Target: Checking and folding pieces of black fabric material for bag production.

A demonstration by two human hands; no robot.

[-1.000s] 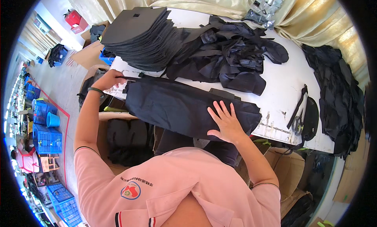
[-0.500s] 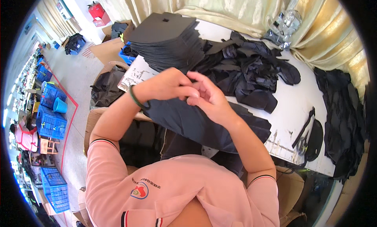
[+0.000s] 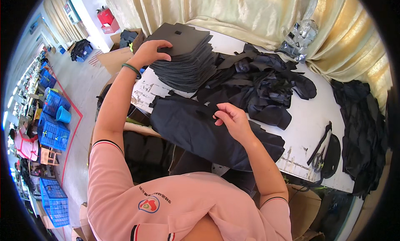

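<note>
A tall stack of dark grey sheets (image 3: 192,40) stands at the far side of the white table. My left hand (image 3: 151,52) is at its near left corner, thumb and fingers apart over the top sheet. Whether the fingertips press on it cannot be made out. Across the table's near edge lies a large black cloth piece (image 3: 187,126), partly hanging over. Above it my right hand (image 3: 234,122) is closed, its thumb and fingers pinching a bit of the black cloth. A dark green bangle (image 3: 132,70) rings my left wrist.
A heap of black cloth pieces (image 3: 262,82) covers the table's middle. Scissors (image 3: 318,162) lie by a black pouch-like piece (image 3: 332,157) on the right, near more hanging black cloth (image 3: 362,137). A clear plastic bag (image 3: 302,37) rests by the curtain (image 3: 233,16). Open cartons (image 3: 114,59) stand left.
My hands were together above the cloth and have parted. The left has moved away to the stack's corner; the right has lowered to the black cloth.
</note>
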